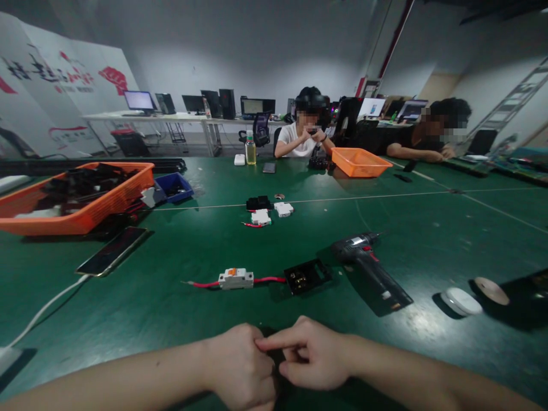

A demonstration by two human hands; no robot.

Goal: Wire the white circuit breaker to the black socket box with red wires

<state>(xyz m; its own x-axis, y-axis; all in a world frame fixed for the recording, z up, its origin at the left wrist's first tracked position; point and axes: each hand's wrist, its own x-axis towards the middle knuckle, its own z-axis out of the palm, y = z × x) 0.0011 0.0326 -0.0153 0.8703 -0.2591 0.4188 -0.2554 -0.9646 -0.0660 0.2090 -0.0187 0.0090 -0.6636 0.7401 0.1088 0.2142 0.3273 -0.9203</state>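
Two bare hands meet at the near edge of a green table (pixel 141 308); the left hand (pixel 244 362) is curled into a fist, and whether anything lies inside it cannot be told; the right hand (pixel 314 354) is half open, its index finger (pixel 280 339) extended to touch the left fist, its other fingers loosely bent, with no object seen in its grasp. Just beyond lie the nearest parts, untouched: a white breaker (pixel 236 278) with an orange lever, a left red wire (pixel 205 284) running from it to a bare, frayed tip, and a right red wire (pixel 269 279) leading to an open black housing (pixel 305 278) with brass-coloured metal inside; a power drill (pixel 370 271) lies on its side to the right of the housing, its bit pointing away to the far right. For sound handling, the finger contact is best kept light and the wrists low, near of the wired parts; if lifted, the breaker and housing should probably be supported together, since a pull on one would likely strain the joining wire; the frayed tip would probably splay further if brushed; the drill is best gripped by its handle, fingers clear of the bit.
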